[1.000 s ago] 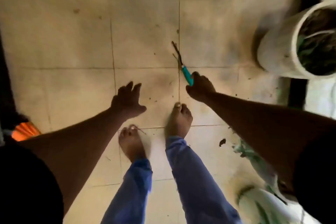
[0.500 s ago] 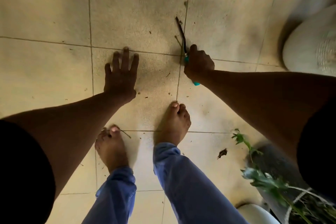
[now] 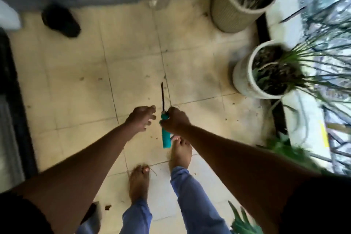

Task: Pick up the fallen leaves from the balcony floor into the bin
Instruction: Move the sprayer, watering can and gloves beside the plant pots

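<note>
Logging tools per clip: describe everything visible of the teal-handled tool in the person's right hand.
The teal-handled tool has a smooth, plastic-looking teal grip and a thin dark shaft that points away from the person; the tip is too blurred to identify. The right hand grips it near the top of the handle, whose lower end juts out below the fist, above the tiled floor. The left hand hovers beside it, fingers loosely curled, not touching.

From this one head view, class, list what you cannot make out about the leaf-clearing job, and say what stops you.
- Bin: none identifiable; the dark object at the bottom edge is blurred and cut off by the left arm.
- Tool: the right hand covers its teal handle's middle; the dark tip is motion-blurred.
- Leaf scraps: too small to count.
- Left hand: blurred, apparently empty.
</note>
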{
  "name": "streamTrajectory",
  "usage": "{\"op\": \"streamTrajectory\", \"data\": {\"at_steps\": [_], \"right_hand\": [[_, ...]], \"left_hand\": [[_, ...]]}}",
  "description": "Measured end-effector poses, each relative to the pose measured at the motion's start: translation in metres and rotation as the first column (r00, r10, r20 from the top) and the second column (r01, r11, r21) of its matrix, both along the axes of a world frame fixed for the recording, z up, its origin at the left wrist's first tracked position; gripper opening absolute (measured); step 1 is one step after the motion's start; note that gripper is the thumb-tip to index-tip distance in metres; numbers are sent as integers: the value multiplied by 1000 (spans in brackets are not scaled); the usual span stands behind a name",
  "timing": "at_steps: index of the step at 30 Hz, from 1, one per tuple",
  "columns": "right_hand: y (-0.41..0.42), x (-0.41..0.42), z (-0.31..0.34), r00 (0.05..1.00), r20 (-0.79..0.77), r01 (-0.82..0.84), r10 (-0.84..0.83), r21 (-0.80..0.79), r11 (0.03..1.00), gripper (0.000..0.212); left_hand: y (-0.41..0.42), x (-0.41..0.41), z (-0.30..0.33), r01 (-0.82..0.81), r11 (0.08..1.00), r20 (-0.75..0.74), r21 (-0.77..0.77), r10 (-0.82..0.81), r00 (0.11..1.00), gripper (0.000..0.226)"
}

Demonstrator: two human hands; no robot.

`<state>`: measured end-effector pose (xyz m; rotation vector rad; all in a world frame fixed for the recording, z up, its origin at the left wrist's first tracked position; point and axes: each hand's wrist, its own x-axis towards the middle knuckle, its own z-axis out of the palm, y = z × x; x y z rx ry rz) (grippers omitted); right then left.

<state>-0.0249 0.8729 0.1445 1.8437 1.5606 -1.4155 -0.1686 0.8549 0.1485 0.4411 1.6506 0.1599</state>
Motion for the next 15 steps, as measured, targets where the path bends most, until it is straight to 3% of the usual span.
{"op": "streamTrajectory", "data": {"at_steps": [2, 5, 7, 11, 15], "right_hand": [[-12, 3, 67, 998, -43, 46, -47, -33, 998, 36], [-23, 11, 166, 992, -81, 94, -99, -70, 993, 38], [-40, 25, 236, 980, -112, 156, -166, -92, 983, 36], [-76, 39, 323, 939, -143, 301, -314, -102, 948, 27], [-133, 58, 398, 868, -180, 472, -463, 5, 882, 29]], "left_hand": [[-3, 5, 77, -42, 999, 78, 6, 42, 996, 32], [-20, 13, 178, 16, 999, 137, 39, -21, 990, 18], [-36, 21, 243, 93, 993, 155, 72, -103, 983, 21], [-55, 34, 319, 240, 959, 75, 148, -253, 965, 26], [-84, 63, 393, 370, 906, 68, 204, -390, 918, 24]]}}
